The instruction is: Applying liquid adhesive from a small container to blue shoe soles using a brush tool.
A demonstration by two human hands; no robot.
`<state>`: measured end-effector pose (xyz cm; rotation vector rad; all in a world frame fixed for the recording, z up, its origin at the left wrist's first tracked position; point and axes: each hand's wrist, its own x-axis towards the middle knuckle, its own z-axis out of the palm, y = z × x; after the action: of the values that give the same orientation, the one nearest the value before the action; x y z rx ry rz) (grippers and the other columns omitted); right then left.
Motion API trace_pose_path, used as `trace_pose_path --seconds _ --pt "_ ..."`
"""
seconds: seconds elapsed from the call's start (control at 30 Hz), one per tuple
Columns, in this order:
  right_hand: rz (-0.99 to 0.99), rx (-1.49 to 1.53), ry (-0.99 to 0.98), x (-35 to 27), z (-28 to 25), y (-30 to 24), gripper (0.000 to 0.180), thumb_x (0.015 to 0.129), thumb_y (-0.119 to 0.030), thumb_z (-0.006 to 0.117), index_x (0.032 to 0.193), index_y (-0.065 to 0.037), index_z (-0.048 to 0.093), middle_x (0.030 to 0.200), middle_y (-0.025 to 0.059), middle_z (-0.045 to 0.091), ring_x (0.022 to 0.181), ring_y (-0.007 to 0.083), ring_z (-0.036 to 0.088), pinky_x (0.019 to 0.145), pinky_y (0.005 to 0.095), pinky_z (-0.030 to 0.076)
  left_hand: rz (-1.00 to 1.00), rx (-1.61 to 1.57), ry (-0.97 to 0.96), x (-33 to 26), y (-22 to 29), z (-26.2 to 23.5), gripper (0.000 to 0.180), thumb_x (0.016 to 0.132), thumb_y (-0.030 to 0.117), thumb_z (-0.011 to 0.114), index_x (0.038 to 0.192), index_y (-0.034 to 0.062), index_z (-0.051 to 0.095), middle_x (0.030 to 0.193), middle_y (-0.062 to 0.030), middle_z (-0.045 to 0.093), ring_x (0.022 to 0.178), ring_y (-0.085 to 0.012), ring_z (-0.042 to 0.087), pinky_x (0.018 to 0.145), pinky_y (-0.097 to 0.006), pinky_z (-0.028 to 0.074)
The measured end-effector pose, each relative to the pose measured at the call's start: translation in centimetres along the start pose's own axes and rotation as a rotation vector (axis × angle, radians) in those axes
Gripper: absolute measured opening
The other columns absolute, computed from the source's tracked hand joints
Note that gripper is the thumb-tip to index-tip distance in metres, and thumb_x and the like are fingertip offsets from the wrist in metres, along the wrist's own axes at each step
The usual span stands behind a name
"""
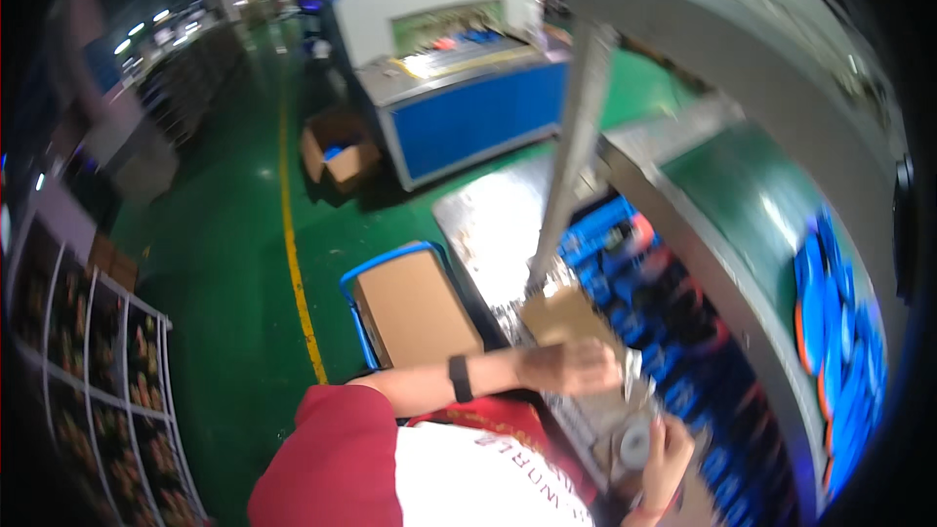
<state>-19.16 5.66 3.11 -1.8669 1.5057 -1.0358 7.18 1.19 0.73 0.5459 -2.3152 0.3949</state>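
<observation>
Right now my left hand (571, 366) lies curled over the near end of a brown carton (561, 317), fingers pressed on it, probably to steady it against the steel table (493, 220). My right hand (664, 454) sits lower, at the table's near corner, closed around a grey tape roll (634, 444); blur hides how the fingers lie on it. The carton stands at the table's near edge, touching the foot of a grey post (576, 137) that rises from it.

Off the table's right edge, blue crates (625, 254) hold blue and red parts. A green conveyor (752, 205) curves past, with blue discs (830, 312) stacked at its right. Left of the table a cart (415, 307) carries a flat brown box. An open carton (337, 151) sits on the green floor (234, 263) beside a yellow line (293, 254).
</observation>
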Motion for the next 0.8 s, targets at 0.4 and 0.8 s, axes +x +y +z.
trace_pose_path --seconds 0.4,0.8 --pt "0.049 0.074 0.031 0.9 0.8 -2.8 0.014 0.086 -0.012 0.065 0.088 0.002 0.064 0.058 0.0103 0.057 0.048 0.0172 0.055 0.048 0.0275 0.04 -0.033 -0.061 0.023 0.7 -0.6 -1.1 0.028 0.074 0.005 0.071 0.102 0.0048 0.065 0.103 -0.0037 0.06 0.087 -0.0193 0.058 0.07 -0.03 0.052" --pt "-0.127 -0.226 0.058 0.9 1.4 -3.6 0.015 0.084 -0.017 0.066 0.089 -0.003 0.062 0.073 0.0114 0.067 0.055 0.0275 0.063 0.048 0.0336 0.047 0.014 -0.114 0.0 1.4 0.2 -0.6 0.026 0.076 0.005 0.068 0.102 0.0031 0.065 0.102 -0.0052 0.06 0.089 -0.0205 0.057 0.07 -0.03 0.052"
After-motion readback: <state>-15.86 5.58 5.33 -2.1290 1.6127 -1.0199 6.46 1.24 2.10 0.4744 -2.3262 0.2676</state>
